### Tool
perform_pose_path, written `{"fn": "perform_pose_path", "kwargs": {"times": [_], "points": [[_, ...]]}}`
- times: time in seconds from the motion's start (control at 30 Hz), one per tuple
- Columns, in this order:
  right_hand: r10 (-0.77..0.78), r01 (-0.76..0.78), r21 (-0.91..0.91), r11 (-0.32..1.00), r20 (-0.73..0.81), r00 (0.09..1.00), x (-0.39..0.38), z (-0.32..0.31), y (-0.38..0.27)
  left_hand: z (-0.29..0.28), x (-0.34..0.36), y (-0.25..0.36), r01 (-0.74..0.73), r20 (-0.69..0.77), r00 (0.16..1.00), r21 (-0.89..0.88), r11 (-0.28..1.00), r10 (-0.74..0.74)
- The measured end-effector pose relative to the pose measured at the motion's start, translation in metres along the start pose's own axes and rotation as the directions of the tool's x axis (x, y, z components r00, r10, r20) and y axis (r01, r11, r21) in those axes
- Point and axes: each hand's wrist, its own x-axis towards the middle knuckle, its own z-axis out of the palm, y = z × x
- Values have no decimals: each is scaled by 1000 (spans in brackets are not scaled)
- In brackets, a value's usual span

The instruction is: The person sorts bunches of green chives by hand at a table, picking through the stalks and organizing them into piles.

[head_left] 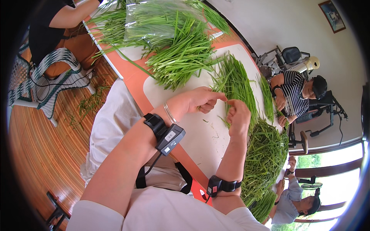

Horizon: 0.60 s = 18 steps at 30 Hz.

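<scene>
My left hand (204, 101) is over the white-and-orange table (189, 131), index finger stretched toward my right hand, other fingers curled; a small green bit shows near them. My right hand (237, 117) has its fingers bent, the index tip close to my left fingertip; whether they touch or hold anything is unclear. Long green leafy stalks (239, 88) lie just beyond my hands. A larger pile (179, 57) lies farther up, partly beside or under clear plastic (154, 21). A dense heap (266, 161) is right of my right forearm. Small scraps lie on the tabletop.
A person in black (46, 29) is upper left by a woven chair (54, 88). Across the table sit a person in stripes (291, 88) and one in light blue (289, 204), hands near the greens. Exercise equipment (320, 115) stands behind them. Scattered stalks (90, 102) lie on the wooden floor.
</scene>
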Motion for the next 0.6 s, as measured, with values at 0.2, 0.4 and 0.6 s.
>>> {"fn": "perform_pose_path", "kwargs": {"times": [0.2,0.4,0.6], "points": [[-99,171,-519,838,164,981,14,8,13,-6,1,-2,-138,-46,990,-130,982,133],[-455,436,-688,580,170,874,65,14,24,-11,11,-5,-361,-280,909,-160,919,308],[-470,569,-705,422,367,803,78,9,39,-15,16,-12,-357,-181,928,-192,914,325]]}}
